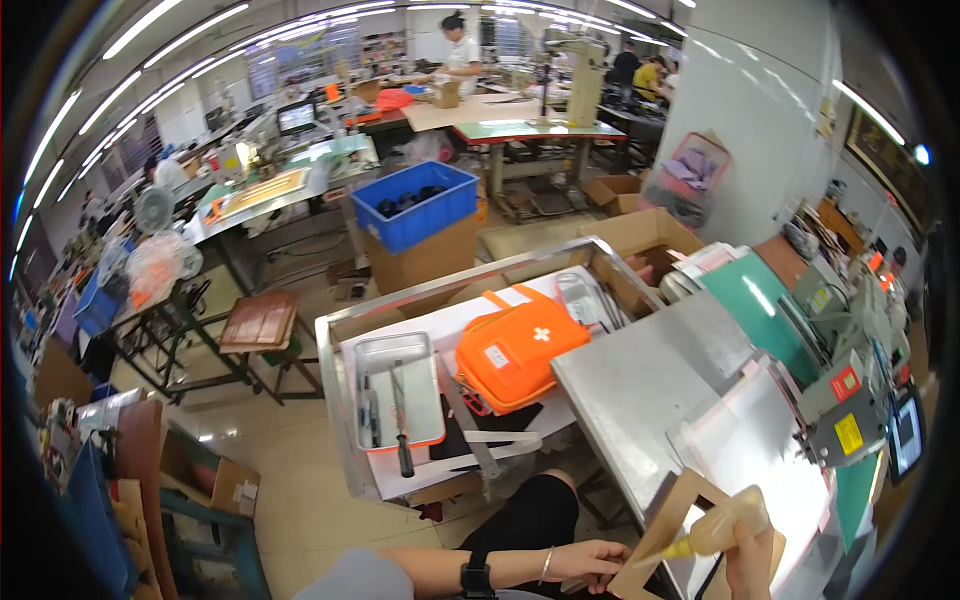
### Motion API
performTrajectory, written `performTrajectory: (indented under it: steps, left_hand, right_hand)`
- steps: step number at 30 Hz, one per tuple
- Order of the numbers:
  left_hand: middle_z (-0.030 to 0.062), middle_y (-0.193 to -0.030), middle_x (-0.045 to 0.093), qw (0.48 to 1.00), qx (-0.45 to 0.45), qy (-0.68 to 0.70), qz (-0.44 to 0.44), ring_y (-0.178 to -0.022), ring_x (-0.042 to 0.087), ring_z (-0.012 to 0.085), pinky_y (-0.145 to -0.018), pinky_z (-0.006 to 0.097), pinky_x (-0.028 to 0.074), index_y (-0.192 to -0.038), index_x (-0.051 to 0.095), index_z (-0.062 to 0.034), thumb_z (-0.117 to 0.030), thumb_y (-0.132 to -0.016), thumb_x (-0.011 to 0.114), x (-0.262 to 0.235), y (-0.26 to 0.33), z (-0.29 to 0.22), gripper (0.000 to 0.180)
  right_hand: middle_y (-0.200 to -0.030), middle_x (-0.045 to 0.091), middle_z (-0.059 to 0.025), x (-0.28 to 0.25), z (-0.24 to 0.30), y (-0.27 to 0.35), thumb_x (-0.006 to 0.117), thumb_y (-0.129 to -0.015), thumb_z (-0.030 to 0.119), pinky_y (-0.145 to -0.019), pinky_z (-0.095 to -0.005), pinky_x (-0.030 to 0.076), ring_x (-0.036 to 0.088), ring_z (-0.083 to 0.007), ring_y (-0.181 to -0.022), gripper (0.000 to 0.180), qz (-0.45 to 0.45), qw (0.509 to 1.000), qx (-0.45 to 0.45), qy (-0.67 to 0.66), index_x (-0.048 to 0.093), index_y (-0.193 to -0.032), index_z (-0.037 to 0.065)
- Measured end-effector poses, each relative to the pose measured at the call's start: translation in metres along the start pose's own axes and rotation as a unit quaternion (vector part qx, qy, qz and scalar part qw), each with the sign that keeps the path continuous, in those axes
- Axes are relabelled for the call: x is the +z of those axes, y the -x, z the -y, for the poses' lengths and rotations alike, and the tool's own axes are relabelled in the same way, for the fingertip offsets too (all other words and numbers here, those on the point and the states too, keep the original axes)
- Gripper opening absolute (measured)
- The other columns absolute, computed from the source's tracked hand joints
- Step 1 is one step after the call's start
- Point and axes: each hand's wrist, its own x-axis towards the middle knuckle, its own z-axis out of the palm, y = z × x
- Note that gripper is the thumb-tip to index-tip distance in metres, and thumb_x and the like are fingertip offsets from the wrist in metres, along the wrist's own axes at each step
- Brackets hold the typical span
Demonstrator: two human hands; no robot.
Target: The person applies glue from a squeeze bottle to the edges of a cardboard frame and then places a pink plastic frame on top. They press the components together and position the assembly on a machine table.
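In front, left grip (592, 564) clasps a tan frame (664, 523), right grip (747, 560) a translucent bottle (712, 529).

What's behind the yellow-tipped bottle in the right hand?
Behind the bottle is a tan frame, with a bright pale surface showing through its opening. Whatever lies directly behind the bottle's body and the right hand is covered.

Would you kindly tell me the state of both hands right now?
Left hand: curled at the edge of the brown frame; grip unclear.
Right hand: closed around the bottle.
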Motion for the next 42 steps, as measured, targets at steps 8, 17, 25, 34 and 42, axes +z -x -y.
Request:
performTrajectory:
  steps: [8,17,25,34,42]
  left_hand:
    - [0.0093,-0.091,0.058,0.997,-0.008,-0.013,-0.079,-0.073,0.059,0.0165,-0.06,0.025,0.047,-0.121,0.041,0.0021,-0.018,-0.089,0.051,0.004,0.017,-0.013,0.039]
    - [0.0068,-0.084,0.058,0.994,0.022,0.01,-0.102,-0.064,0.055,0.0139,-0.053,0.023,0.045,-0.107,0.05,0.0004,-0.014,-0.087,0.054,0.029,0.012,-0.022,0.025]
    - [0.0128,-0.095,0.057,0.996,0.01,0.007,-0.087,-0.079,0.06,0.0227,-0.06,0.028,0.047,-0.118,0.041,0.0029,-0.015,-0.088,0.051,0.001,0.018,-0.013,0.037]
    - [0.0115,-0.096,0.058,0.996,-0.003,0.007,-0.089,-0.078,0.061,0.018,-0.061,0.024,0.048,-0.118,0.042,0.0007,-0.017,-0.089,0.05,0.014,0.011,-0.019,0.035]
    - [0.0087,-0.096,0.057,0.997,0.011,0.026,-0.074,-0.079,0.061,0.0174,-0.061,0.023,0.048,-0.119,0.042,-0.0011,-0.016,-0.089,0.05,0.011,0.014,-0.018,0.035]
  right_hand:
    - [-0.101,0.06,-0.0071,0.025,0.013,-0.003,0.065,-0.078,0.016,-0.078,-0.028,0.046,0.056,-0.0136,-0.093,0.034,-0.012,0.995,0.097,0.014,0.055,-0.106,-0.002]
    - [-0.099,0.058,-0.0051,0.016,0.021,0.01,0.067,-0.079,0.028,-0.068,-0.0252,0.049,0.057,-0.0128,-0.086,0.048,-0.06,0.995,0.062,0.041,0.047,-0.113,0.001]
    - [-0.101,0.056,-0.0061,0.027,0.029,0.012,0.068,-0.078,0.026,-0.069,-0.0254,0.049,0.056,-0.0129,-0.089,0.049,-0.081,0.996,0.041,0.016,0.046,-0.115,0.002]
    - [-0.098,0.059,-0.0067,0.019,0.023,0.021,0.063,-0.081,0.016,-0.072,-0.0275,0.05,0.06,-0.0142,-0.087,0.037,-0.129,0.99,0.035,-0.039,0.047,-0.111,0.001]
    - [-0.104,0.055,-0.0077,0.022,0.014,0.03,0.065,-0.08,0.014,-0.077,-0.0294,0.049,0.056,-0.0151,-0.095,0.042,-0.099,0.99,0.049,-0.09,0.046,-0.116,0.002]
